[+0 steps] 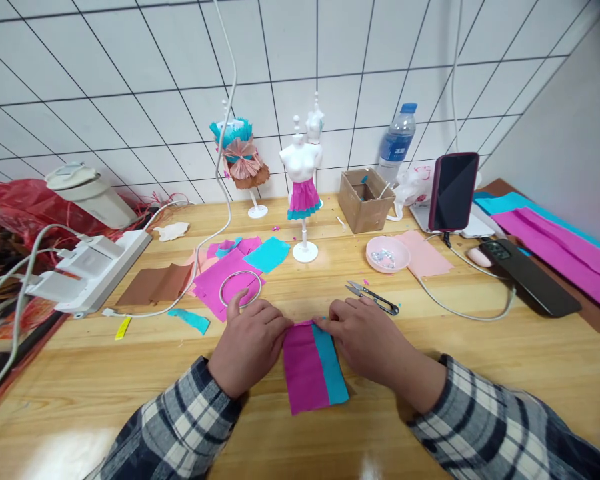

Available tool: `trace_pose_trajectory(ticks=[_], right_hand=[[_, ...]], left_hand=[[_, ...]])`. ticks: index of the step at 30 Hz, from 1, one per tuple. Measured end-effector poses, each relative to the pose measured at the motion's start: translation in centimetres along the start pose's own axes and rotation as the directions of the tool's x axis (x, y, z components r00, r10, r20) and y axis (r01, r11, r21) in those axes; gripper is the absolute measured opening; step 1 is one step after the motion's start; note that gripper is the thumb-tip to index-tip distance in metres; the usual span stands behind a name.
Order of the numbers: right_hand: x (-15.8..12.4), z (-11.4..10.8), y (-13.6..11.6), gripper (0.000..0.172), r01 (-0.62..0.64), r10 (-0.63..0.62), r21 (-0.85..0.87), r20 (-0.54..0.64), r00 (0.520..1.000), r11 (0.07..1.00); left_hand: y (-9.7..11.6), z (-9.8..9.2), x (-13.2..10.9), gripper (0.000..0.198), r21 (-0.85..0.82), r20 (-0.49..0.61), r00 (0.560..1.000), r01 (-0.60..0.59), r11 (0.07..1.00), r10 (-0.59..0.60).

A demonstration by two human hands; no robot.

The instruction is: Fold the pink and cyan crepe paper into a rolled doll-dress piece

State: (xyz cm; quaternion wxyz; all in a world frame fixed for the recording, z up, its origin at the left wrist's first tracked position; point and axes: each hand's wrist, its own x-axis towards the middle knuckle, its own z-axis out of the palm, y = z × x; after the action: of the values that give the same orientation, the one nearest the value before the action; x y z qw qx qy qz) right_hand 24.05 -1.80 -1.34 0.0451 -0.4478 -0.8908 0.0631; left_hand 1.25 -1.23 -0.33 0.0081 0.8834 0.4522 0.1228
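A strip of magenta crepe paper (303,370) with a cyan strip (331,367) laid along its right side lies on the wooden table (430,420) in front of me. My left hand (250,343) pinches its far left corner, fingers curled. My right hand (367,337) pinches the far right corner the same way. Thread snips (373,297) lie just beyond my right hand. A metal ring (240,288) rests on loose magenta paper beyond my left hand.
Two white mannequins stand behind: one in a magenta skirt (303,193), one with fan-shaped paper trim (243,163). Also present: a cardboard box (365,200), pink dish of beads (387,253), water bottle (397,143), propped phone (453,190), second phone (530,273), power strip (93,267), paper scraps (267,253).
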Motion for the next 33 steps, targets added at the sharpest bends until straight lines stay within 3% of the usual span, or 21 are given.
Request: trace_pose_trajectory(ticks=[6, 8, 11, 14, 18, 33], right_hand=[[-0.1, 0.0, 0.3, 0.029, 0.036, -0.037, -0.05, -0.009, 0.999, 0.998], [-0.1, 0.0, 0.3, 0.029, 0.054, -0.055, -0.073, -0.018, 0.998, 0.996], [-0.2, -0.1, 0.2, 0.025, 0.065, -0.068, -0.099, -0.023, 0.997, 0.993], [-0.2, -0.2, 0.0, 0.024, 0.071, -0.074, -0.108, -0.023, 0.997, 0.992], [-0.3, -0.3, 0.0, 0.026, 0.072, -0.075, -0.106, -0.018, 0.997, 0.992], [-0.3, -0.5, 0.0, 0.027, 0.063, -0.064, -0.098, -0.006, 0.998, 0.993]], left_hand=[[-0.5, -0.2, 0.0, 0.02, 0.06, 0.031, 0.999, 0.033, 0.998, -0.035], [-0.4, -0.5, -0.1, 0.025, 0.08, -0.007, 0.998, 0.063, 0.995, -0.063], [0.5, -0.7, -0.5, 0.04, 0.1, -0.075, 0.997, 0.017, 0.995, -0.01], [2.1, 0.0, -1.1, 0.039, 0.111, -0.068, 0.996, -0.041, 0.993, 0.049], [3.4, 1.2, -1.7, 0.04, 0.1, -0.051, 0.999, -0.006, 0.995, 0.011], [4.2, 0.8, -2.3, 0.028, 0.136, -0.08, 0.987, 0.15, 0.979, -0.14]])
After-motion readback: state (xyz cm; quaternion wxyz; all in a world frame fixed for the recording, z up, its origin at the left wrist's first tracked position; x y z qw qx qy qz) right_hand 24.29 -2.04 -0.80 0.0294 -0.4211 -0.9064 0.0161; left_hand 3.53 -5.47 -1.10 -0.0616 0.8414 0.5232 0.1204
